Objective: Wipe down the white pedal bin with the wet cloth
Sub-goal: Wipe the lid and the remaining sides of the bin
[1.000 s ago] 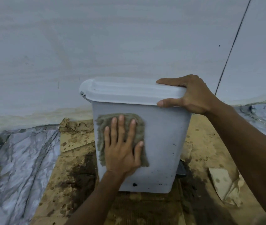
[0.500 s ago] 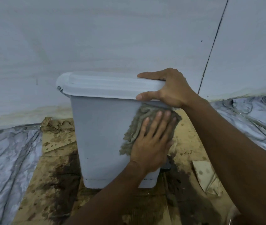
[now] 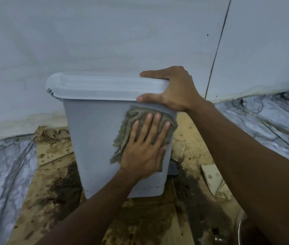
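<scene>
White pedal bin point(image 3: 96, 138) upright on stained cardboard point(image 3: 52, 183), close to the wall point(image 3: 105, 32). Left hand point(image 3: 145, 149) spread flat, pressing the wet cloth point(image 3: 127, 124) to the near face, upper right, under the lid point(image 3: 105, 85). Right hand point(image 3: 177, 91) clamped on the lid's right corner. Best: even palm pressure, overlapping passes; dark specks low on the face need wiping.

cloth point(image 3: 131, 124) partly under left hand point(image 3: 144, 151), dark pedal point(image 3: 173, 169) mostly behind bin point(image 3: 96, 135)
</scene>
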